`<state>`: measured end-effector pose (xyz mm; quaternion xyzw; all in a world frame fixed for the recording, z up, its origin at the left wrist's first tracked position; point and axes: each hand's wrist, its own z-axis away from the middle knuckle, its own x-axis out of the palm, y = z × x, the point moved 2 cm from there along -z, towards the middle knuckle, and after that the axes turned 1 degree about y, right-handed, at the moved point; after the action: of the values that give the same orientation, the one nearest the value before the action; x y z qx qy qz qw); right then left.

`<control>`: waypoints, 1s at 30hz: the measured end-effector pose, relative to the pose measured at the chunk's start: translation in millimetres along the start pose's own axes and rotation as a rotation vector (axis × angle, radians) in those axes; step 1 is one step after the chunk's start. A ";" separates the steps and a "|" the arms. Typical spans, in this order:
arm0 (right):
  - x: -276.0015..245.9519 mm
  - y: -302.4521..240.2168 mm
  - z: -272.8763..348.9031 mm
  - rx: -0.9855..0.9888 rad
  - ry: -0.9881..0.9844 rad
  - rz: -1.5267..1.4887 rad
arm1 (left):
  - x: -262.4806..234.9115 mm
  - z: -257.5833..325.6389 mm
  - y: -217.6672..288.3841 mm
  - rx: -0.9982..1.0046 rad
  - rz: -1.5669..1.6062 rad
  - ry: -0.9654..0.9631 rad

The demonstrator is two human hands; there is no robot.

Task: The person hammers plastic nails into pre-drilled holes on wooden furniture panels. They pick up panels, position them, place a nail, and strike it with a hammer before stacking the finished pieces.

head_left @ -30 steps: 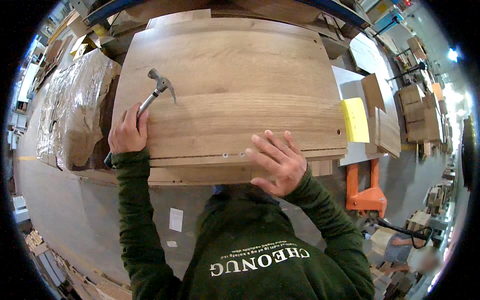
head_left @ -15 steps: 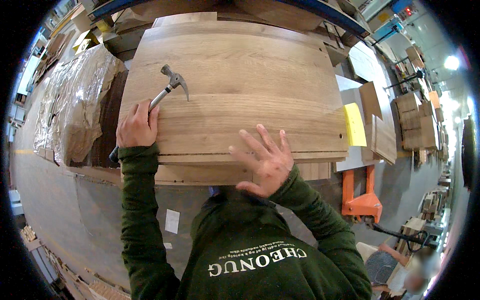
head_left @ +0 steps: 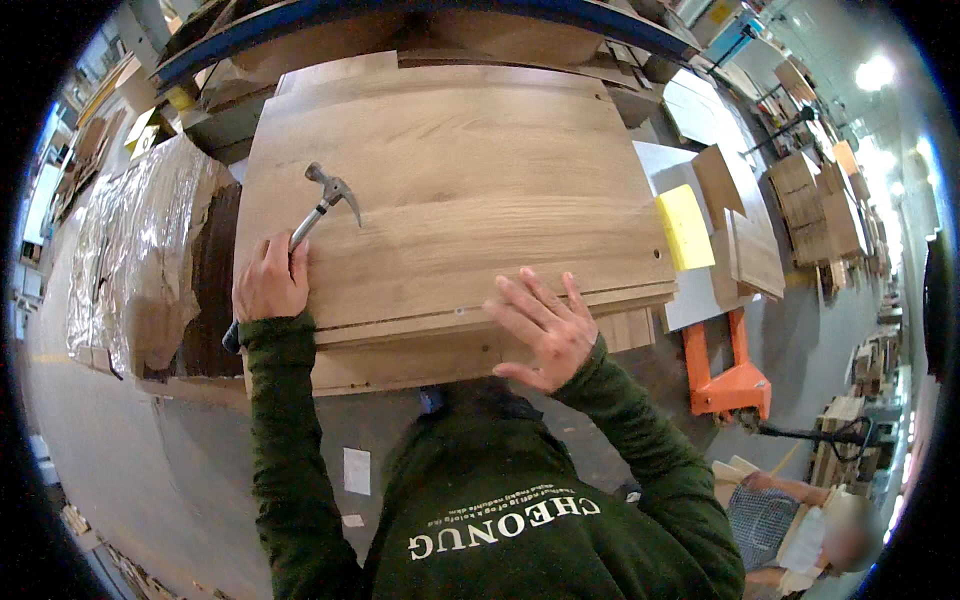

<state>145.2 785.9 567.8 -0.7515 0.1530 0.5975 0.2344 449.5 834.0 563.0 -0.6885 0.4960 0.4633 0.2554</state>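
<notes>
My left hand (head_left: pixel 272 279) is closed round the handle of a claw hammer (head_left: pixel 322 205), which lies slantwise over the left part of a wood-grain panel (head_left: pixel 460 170). The steel head points away from me, and the dark butt of the handle shows past my wrist. At the panel's near edge my right hand (head_left: pixel 550 335) is open, fingers spread, with nothing in it. Just left of its fingertips, a small whitish round spot (head_left: pixel 459 311) sits by the groove along that edge; its kind is too small to tell. More boards (head_left: pixel 410 362) lie under the panel.
A plastic-wrapped stack (head_left: pixel 150 250) stands left of the panel. To the right are a yellow sheet (head_left: pixel 686 228), cut boards (head_left: pixel 750 255) and an orange pallet jack (head_left: pixel 733 388). A blue beam (head_left: pixel 430 14) crosses the far side. Another person (head_left: pixel 790 530) is at the lower right.
My right hand has shifted slightly right, away from the groove, and the whitish spot there now shows. The view has tilted a little. My left hand keeps its hold on the hammer.
</notes>
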 end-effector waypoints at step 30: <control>18.5 23.7 -12.3 0.233 0.248 0.053 | -79.6 59.0 76.7 0.336 0.444 -0.283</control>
<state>147.7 760.3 548.0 -0.7829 0.2685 0.4844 0.2833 350.0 888.5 616.2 -0.4403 0.6635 0.5106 0.3244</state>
